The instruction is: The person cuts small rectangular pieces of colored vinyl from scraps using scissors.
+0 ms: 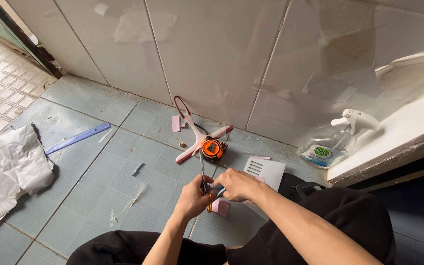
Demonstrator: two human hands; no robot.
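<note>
My left hand (191, 198) is closed around the orange handles of a pair of scissors (202, 169), whose thin blades point away from me toward the wall. My right hand (239, 184) meets it from the right, fingers pinched on a small pink piece (221, 206) that hangs just below both hands. What exactly lies between the fingertips is hidden. Just beyond the blade tips, an orange tape measure (213, 147) rests on a white and pink cross-shaped tool (190, 128) on the tiled floor.
A white slotted plate (267, 170) lies right of my hands. A spray bottle (337, 142) leans against the wall by a white ledge (398, 132). A blue ruler (77, 138) and crumpled white paper (6, 172) lie left. Small scraps dot the tiles.
</note>
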